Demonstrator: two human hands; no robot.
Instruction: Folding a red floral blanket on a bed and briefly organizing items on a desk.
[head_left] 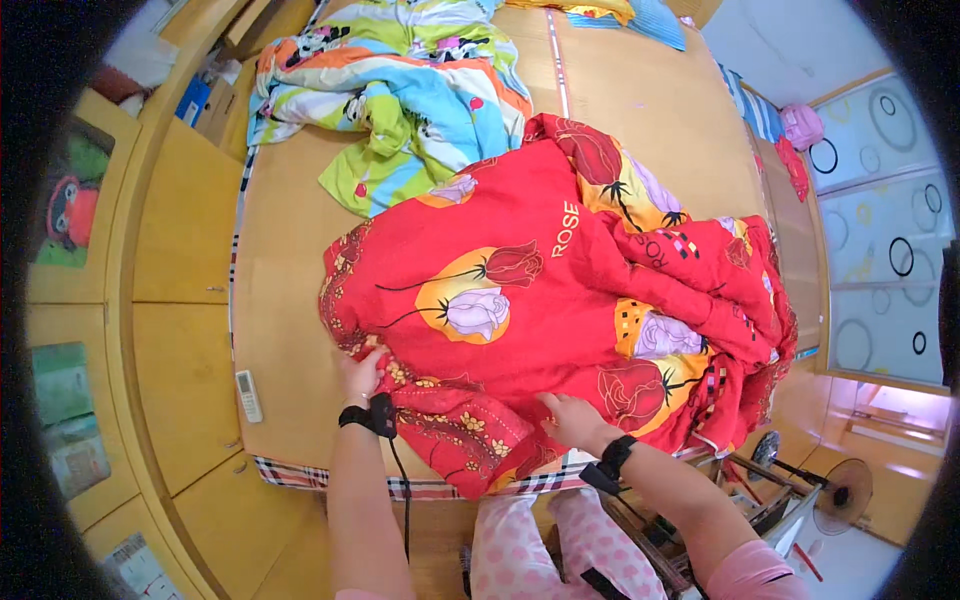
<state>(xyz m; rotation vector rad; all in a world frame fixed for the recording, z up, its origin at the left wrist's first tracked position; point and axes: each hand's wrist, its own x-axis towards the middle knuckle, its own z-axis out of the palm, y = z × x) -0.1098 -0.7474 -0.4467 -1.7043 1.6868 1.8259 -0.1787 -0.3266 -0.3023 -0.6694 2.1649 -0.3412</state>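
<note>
A red floral quilt (430, 225) lies across the bed, printed with roses and tulip-like flowers; its right side is bunched into thick folds. At its near left edge my left hand (362, 377) has its fingers closed on the patterned border. My right hand (575, 420) grips the fabric near the front edge of the bed, its thumb and fingers drawn together. Between the two hands a corner of the quilt folds over and hangs toward the bed's edge. Both wrists wear black straps, and a cable runs down from the left one.
A crumpled green, blue and white bedding piece (410, 110) lies at the far left of the bed mat (285, 240). A white remote control (248, 396) rests by the left edge. Yellow cabinets (185, 370) flank the left side; a fan (845, 492) stands at the near right.
</note>
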